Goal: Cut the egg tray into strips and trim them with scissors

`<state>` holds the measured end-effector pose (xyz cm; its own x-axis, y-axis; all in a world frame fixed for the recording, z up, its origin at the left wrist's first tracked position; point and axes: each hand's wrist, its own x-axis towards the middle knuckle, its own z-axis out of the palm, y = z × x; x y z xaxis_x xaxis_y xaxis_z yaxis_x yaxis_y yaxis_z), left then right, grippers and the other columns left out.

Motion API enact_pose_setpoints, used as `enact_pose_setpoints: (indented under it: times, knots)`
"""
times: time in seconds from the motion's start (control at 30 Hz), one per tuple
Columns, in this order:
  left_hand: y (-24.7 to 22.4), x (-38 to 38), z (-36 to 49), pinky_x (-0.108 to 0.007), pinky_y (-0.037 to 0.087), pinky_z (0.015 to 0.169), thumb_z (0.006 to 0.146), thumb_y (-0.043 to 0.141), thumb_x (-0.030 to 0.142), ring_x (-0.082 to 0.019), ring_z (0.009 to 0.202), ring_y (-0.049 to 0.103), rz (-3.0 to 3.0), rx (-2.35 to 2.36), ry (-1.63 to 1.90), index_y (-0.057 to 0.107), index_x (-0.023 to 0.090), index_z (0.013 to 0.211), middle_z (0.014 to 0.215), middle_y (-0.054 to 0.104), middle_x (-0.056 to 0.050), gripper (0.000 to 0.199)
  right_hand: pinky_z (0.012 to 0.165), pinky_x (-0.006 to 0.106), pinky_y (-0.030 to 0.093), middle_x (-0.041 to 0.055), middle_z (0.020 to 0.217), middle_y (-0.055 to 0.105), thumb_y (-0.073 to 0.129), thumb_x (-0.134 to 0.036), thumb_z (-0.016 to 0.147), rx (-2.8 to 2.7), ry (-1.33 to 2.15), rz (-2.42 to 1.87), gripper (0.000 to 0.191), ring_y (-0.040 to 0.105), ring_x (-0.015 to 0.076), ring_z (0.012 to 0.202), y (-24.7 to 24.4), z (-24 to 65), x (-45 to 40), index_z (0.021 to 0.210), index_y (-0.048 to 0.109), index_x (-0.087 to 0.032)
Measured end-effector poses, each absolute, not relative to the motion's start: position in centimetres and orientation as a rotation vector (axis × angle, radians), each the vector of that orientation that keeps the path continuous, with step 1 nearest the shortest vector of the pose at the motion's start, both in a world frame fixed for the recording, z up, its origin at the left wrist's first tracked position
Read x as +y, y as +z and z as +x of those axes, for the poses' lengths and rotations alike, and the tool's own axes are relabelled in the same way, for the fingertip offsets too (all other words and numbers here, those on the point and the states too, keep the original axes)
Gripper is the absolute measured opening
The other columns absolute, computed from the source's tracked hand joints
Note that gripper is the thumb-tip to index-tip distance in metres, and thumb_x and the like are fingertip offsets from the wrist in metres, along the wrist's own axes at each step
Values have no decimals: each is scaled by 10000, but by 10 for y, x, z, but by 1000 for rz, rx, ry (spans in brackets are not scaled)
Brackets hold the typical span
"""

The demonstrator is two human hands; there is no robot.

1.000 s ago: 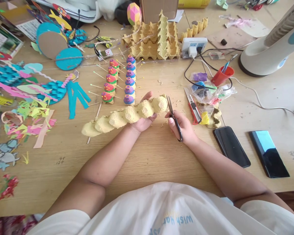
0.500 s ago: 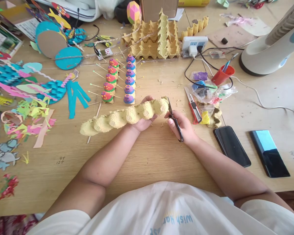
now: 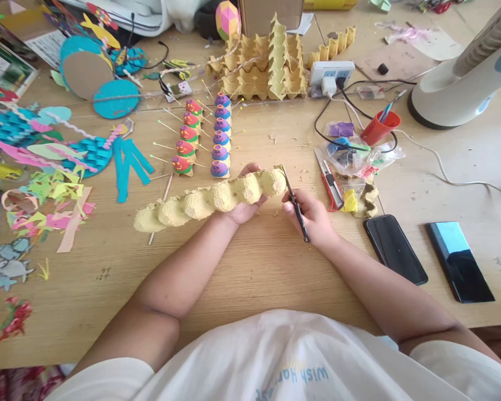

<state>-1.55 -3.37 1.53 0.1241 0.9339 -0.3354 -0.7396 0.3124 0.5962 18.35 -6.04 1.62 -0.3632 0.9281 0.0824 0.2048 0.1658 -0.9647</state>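
A pale yellow egg carton strip (image 3: 199, 204) with a row of domed cups is held above the table by my left hand (image 3: 245, 211). That hand is closed around the strip from behind and below, so part of its fingers is hidden. Black scissors (image 3: 299, 216) sit in my right hand (image 3: 315, 217), which is wrapped around their handles. Their blades lie against the strip's right end, along its ragged edge. Beyond the strip stand a red and green painted caterpillar (image 3: 187, 135) and a purple and blue one (image 3: 221, 137), both with pins stuck in their sides.
Two phones (image 3: 394, 249) lie at right, near a red utility knife (image 3: 332, 186) and a red cup (image 3: 379, 128). Egg trays (image 3: 250, 83) and a power strip (image 3: 332, 72) stand at the back. Paper scraps (image 3: 45, 200) cover the left. A thin stick (image 3: 167, 188) lies partly under the strip.
The scissors' handles have drawn closer together, and their blades have closed further at the strip's end. The strip has shifted very slightly left.
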Motion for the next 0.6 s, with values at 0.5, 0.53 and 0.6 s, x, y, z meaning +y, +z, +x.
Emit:
enact_pose_setpoints:
  times: [0.5,0.53,0.6]
  knots:
    - [9,-32,-18,-159,485,573,977,627,261,-128,809,739,375,669,1253,701,271,1012,935,764,9,83,640,283,337,-37,682,494,650,-737,926,-1803,1164,-1134,527,445,135,654,15,185,-52,832,574,-223]
    - [9,-32,-18,-159,472,567,970,630,247,-126,800,733,385,656,1254,700,269,1000,933,764,9,79,639,281,339,-36,681,500,648,-735,929,-1812,1148,-1137,527,450,134,652,14,185,-51,827,573,-223]
    - [9,-32,-18,-148,433,533,945,652,212,-118,766,721,395,612,1260,695,262,965,907,757,11,69,633,279,341,-34,678,510,648,-734,931,-1822,1117,-1142,529,456,132,646,13,185,-50,817,571,-223]
